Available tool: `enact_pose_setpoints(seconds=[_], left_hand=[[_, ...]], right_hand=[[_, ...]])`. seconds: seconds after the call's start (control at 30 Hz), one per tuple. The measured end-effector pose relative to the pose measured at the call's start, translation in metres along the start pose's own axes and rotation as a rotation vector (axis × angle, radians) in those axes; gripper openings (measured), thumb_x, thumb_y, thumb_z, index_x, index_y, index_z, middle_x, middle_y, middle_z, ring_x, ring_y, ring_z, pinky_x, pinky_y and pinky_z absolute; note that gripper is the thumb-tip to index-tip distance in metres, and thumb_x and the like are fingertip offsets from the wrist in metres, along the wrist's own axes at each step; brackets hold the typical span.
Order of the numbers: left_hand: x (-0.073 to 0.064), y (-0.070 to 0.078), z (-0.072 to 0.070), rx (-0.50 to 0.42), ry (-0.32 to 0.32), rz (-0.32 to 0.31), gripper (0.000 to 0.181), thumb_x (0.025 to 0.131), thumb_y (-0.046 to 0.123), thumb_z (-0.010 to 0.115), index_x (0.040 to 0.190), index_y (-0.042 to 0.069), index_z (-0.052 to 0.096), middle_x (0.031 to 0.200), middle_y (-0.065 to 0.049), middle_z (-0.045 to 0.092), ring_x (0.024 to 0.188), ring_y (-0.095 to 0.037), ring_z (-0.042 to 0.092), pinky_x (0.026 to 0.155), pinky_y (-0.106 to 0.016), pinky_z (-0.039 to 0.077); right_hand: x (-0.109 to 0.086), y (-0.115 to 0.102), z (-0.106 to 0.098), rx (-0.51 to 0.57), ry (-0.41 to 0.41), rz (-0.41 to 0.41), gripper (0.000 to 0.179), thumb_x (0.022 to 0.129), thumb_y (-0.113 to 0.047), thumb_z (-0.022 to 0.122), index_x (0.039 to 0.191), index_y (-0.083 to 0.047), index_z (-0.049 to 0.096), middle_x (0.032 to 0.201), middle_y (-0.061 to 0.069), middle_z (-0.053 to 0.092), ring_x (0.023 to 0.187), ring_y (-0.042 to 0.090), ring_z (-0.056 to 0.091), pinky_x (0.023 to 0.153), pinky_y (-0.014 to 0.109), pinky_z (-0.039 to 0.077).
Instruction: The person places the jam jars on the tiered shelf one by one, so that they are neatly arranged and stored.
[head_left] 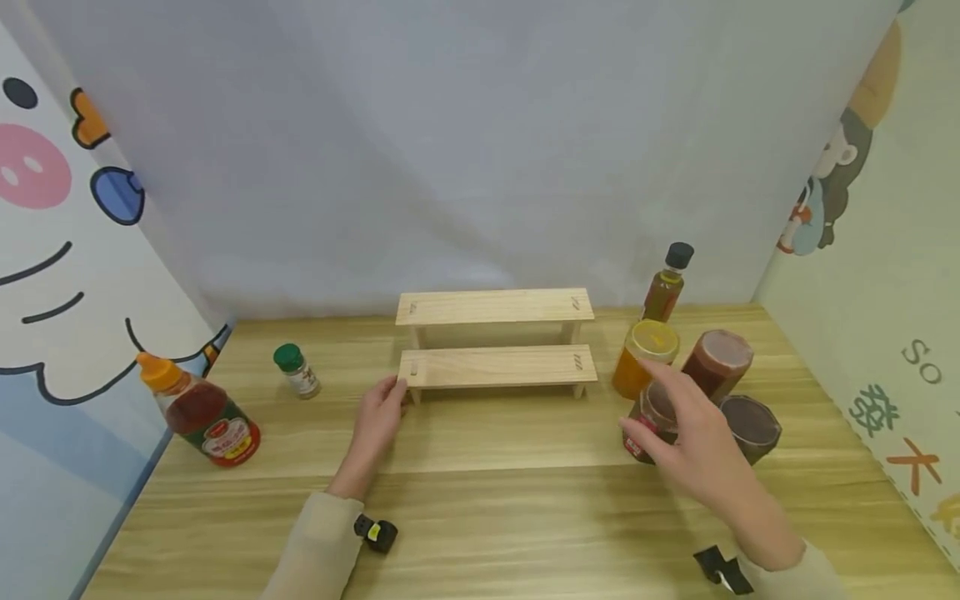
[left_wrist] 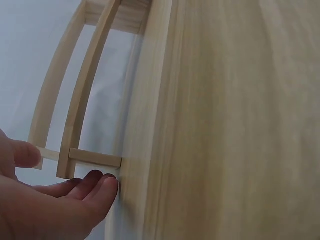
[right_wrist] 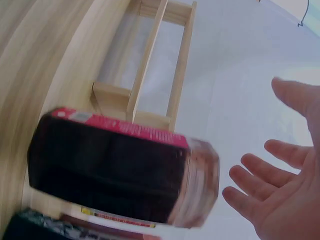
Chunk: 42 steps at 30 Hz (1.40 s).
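A two-tier wooden rack point(head_left: 498, 367) stands at the middle back of the table. My left hand point(head_left: 377, 421) is at its front left corner; in the left wrist view the fingertips point(left_wrist: 107, 187) lie against the rack's end. My right hand point(head_left: 701, 437) hovers over a dark jar with a red label point(head_left: 647, 421), thumb and fingers spread. In the right wrist view this jar point(right_wrist: 110, 162) stands apart from the open right hand point(right_wrist: 280, 185). Beside it are a yellow-lidded jar point(head_left: 633, 367), a reddish-brown jar point(head_left: 716, 367) and another dark jar point(head_left: 752, 427).
A dark-capped bottle point(head_left: 664, 287) stands behind the jars. On the left are a green-capped shaker point(head_left: 297, 372) and a red sauce bottle with an orange cap point(head_left: 210, 417). A pale curtain point(head_left: 480, 150) hangs behind the wooden table point(head_left: 510, 517), with printed panels at both sides.
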<state>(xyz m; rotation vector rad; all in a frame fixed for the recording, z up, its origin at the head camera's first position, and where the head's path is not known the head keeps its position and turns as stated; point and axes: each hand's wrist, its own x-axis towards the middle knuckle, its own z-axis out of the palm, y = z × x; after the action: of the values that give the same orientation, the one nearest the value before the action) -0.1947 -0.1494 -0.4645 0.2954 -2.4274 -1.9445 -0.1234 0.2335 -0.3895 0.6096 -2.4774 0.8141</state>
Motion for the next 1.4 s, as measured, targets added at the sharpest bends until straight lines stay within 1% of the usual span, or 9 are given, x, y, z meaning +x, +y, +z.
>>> enact_pose_setpoints(seconds=[0.2, 0.4, 0.53, 0.63, 0.7, 0.8, 1.13, 1.33, 1.4], left_hand=[[0.001, -0.004, 0.002, -0.072, -0.029, -0.009, 0.046, 0.104, 0.022, 0.038, 0.134, -0.013, 0.042, 0.131, -0.028, 0.049, 0.119, -0.034, 0.050, 0.098, -0.039, 0.044], [0.003, -0.007, 0.003, -0.111, -0.024, -0.013, 0.046, 0.104, 0.020, 0.038, 0.136, -0.012, 0.041, 0.134, -0.027, 0.046, 0.120, -0.034, 0.048, 0.099, -0.039, 0.044], [0.004, -0.008, 0.004, -0.115, -0.018, -0.014, 0.044, 0.104, 0.020, 0.037, 0.135, -0.012, 0.042, 0.134, -0.026, 0.046, 0.120, -0.034, 0.048, 0.098, -0.038, 0.045], [0.004, -0.008, 0.004, -0.103, -0.017, -0.021, 0.044, 0.104, 0.019, 0.037, 0.135, -0.012, 0.042, 0.134, -0.026, 0.046, 0.119, -0.034, 0.049, 0.098, -0.038, 0.044], [0.004, -0.008, 0.004, -0.103, -0.019, -0.026, 0.044, 0.104, 0.019, 0.037, 0.135, -0.012, 0.042, 0.134, -0.027, 0.045, 0.119, -0.035, 0.048, 0.099, -0.039, 0.044], [0.003, -0.008, 0.003, -0.099, -0.024, -0.028, 0.044, 0.105, 0.019, 0.035, 0.135, -0.013, 0.041, 0.135, -0.027, 0.044, 0.120, -0.036, 0.047, 0.100, -0.039, 0.043], [0.006, -0.012, 0.003, -0.094, -0.021, -0.016, 0.041, 0.105, 0.017, 0.033, 0.132, -0.013, 0.044, 0.131, -0.027, 0.048, 0.118, -0.035, 0.050, 0.098, -0.037, 0.045], [0.005, -0.011, 0.003, -0.107, -0.019, -0.030, 0.041, 0.105, 0.017, 0.034, 0.130, -0.013, 0.045, 0.131, -0.026, 0.047, 0.119, -0.035, 0.049, 0.098, -0.037, 0.044], [0.005, -0.010, 0.003, -0.115, -0.014, -0.037, 0.041, 0.105, 0.016, 0.034, 0.130, -0.014, 0.045, 0.131, -0.027, 0.047, 0.118, -0.036, 0.049, 0.099, -0.038, 0.044]], right_hand=[[-0.002, 0.013, -0.015, -0.036, 0.131, 0.026, 0.070, 0.072, -0.006, 0.082, 0.134, -0.001, 0.050, 0.124, 0.016, 0.056, 0.104, 0.030, 0.056, 0.076, 0.044, 0.046], [-0.008, 0.025, -0.025, -0.042, 0.116, 0.123, 0.066, 0.078, -0.012, 0.079, 0.136, -0.003, 0.049, 0.120, 0.018, 0.057, 0.084, 0.023, 0.050, 0.062, 0.032, 0.039], [-0.012, 0.031, -0.031, 0.005, 0.090, 0.192, 0.066, 0.081, -0.013, 0.078, 0.139, -0.006, 0.047, 0.126, 0.020, 0.054, 0.103, 0.033, 0.052, 0.083, 0.033, 0.044], [-0.015, 0.035, -0.037, 0.029, 0.083, 0.225, 0.069, 0.079, -0.014, 0.079, 0.139, -0.007, 0.047, 0.128, 0.021, 0.052, 0.117, 0.040, 0.046, 0.099, 0.047, 0.038], [-0.017, 0.038, -0.040, 0.016, 0.080, 0.240, 0.071, 0.079, -0.015, 0.080, 0.140, -0.007, 0.046, 0.128, 0.022, 0.052, 0.117, 0.042, 0.046, 0.099, 0.048, 0.037], [-0.019, 0.040, -0.044, 0.011, 0.060, 0.278, 0.073, 0.079, -0.018, 0.080, 0.141, -0.005, 0.044, 0.132, 0.023, 0.049, 0.119, 0.045, 0.043, 0.091, 0.064, 0.035], [-0.035, 0.053, -0.054, 0.057, 0.026, 0.360, 0.081, 0.077, -0.019, 0.082, 0.144, -0.004, 0.039, 0.138, 0.026, 0.042, 0.123, 0.050, 0.038, 0.093, 0.069, 0.031], [-0.045, 0.062, -0.057, 0.043, 0.013, 0.412, 0.083, 0.079, -0.023, 0.080, 0.146, -0.003, 0.035, 0.139, 0.027, 0.041, 0.124, 0.049, 0.038, 0.099, 0.063, 0.031], [-0.048, 0.065, -0.057, 0.052, 0.013, 0.417, 0.084, 0.078, -0.022, 0.081, 0.146, -0.002, 0.034, 0.139, 0.027, 0.041, 0.124, 0.049, 0.038, 0.107, 0.044, 0.033]])
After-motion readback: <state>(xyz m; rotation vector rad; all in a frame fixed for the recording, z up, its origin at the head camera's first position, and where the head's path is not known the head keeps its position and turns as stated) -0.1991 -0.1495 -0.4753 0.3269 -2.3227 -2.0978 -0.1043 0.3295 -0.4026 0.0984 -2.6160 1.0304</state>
